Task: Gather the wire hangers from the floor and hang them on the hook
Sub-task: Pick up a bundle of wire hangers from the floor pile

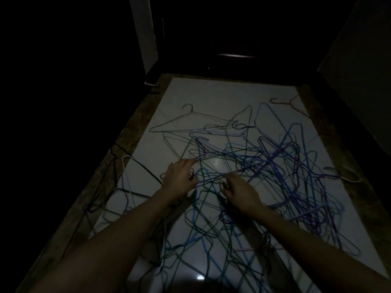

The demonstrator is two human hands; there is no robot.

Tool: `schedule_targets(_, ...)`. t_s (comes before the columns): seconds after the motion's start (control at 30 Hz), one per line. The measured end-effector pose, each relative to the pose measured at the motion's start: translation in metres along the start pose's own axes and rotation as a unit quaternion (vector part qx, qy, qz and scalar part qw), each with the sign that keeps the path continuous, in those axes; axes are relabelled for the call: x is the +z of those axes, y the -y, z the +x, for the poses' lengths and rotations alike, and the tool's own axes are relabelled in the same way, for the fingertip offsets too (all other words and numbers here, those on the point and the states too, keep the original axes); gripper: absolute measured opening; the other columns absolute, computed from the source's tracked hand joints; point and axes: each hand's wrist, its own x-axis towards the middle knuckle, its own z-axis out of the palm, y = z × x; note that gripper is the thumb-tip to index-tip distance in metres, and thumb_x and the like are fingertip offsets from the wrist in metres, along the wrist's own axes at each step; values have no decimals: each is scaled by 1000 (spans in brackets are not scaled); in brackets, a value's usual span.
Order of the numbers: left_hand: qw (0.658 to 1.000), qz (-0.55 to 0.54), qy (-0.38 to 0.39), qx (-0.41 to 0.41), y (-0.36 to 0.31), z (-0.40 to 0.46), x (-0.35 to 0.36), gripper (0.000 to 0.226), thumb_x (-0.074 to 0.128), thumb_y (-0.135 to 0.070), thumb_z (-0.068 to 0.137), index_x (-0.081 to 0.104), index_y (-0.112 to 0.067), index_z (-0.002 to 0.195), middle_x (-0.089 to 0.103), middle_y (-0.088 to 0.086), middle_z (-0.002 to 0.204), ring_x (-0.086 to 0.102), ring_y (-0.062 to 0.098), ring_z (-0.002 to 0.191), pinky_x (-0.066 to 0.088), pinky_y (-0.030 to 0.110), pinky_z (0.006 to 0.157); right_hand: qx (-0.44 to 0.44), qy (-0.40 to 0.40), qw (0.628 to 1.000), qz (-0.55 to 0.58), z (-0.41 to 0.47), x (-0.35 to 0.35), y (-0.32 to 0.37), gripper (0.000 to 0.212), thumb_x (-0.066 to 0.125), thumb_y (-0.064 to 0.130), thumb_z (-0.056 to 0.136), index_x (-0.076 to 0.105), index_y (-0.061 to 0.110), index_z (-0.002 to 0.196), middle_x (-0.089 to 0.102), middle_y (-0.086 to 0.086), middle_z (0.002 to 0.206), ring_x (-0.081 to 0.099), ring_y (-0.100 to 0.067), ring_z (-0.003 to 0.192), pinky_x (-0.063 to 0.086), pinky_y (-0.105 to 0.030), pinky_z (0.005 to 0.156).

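Both hands reach into tangled wire hangers point(264, 166) on a pale floor point(211, 96): left hand point(179, 176) and right hand point(241, 191) each curl fingers around wires; bare floor lies beyond.

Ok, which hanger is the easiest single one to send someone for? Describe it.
Start at the pale floor panel and look to its far left part, beyond the tangled pile. The thin dark hanger lies there flat, hook pointing away. Unlike the blue and green ones, it lies mostly clear of the tangle.
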Motion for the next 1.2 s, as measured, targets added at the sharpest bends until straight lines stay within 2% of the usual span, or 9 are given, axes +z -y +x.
schedule_targets(0.17,999,5,-14,37,7,-9,19,59,56,-31,90,33,-20,144,39,3,146,35,18,133,19,29,110,-51,-6,998,-22,-4,12,-1,53,50,35,94,37,11,140,40,-9,145,41,-23,128,36,-31,100)
schedule_targets(0.3,998,-12,-44,44,23,-31,13,61,59,-29,86,37,-20,142,42,1,144,37,19,132,20,25,105,-68,-1,997,-25,-4,20,15,53,49,41,93,40,13,137,42,-8,143,43,-23,126,37,-33,100)
schedule_targets(0.43,998,-34,-48,8,48,-65,7,64,63,-24,84,37,-20,142,47,2,138,42,22,126,31,27,100,-86,23,996,-17,-2,28,44,59,47,41,95,27,22,146,29,0,152,31,-19,137,28,-37,111)
schedule_targets(0.63,994,-53,-40,-84,73,-91,2,62,63,-26,86,36,-22,142,43,1,140,44,17,124,31,14,90,-120,19,992,21,7,38,81,57,48,43,94,32,21,144,34,0,150,34,-19,135,32,-36,108)
schedule_targets(0.77,990,-74,-21,-121,77,-92,5,63,63,-30,86,35,-22,142,43,1,140,42,17,126,35,21,95,-141,26,990,-1,10,44,98,59,50,45,92,32,23,143,36,0,149,33,-19,134,32,-33,105)
schedule_targets(0.93,979,-124,-25,-161,78,-81,13,59,68,-32,82,43,-20,134,55,5,124,52,19,116,44,28,89,-106,50,993,0,20,49,99,64,56,43,90,31,19,144,33,-2,150,28,-20,137,29,-32,107)
schedule_targets(1.03,971,-155,-38,-180,77,-73,17,52,69,-31,82,49,-18,129,58,6,117,55,21,109,49,33,87,-106,56,993,-21,26,53,91,55,56,41,90,41,18,137,38,-3,144,32,-22,132,34,-33,103)
schedule_targets(1.13,957,-211,-67,-187,66,-61,15,37,62,-25,89,55,-13,123,61,4,107,59,20,100,49,30,82,-115,39,993,5,27,57,84,43,55,33,92,50,17,131,41,-4,138,33,-22,129,33,-27,100)
schedule_targets(1.2,946,-243,-80,-198,56,-49,12,32,57,-19,92,57,-10,122,63,8,109,61,24,100,49,29,82,-122,25,992,35,24,59,82,35,56,27,92,56,15,125,43,-5,133,34,-23,127,31,-23,97)
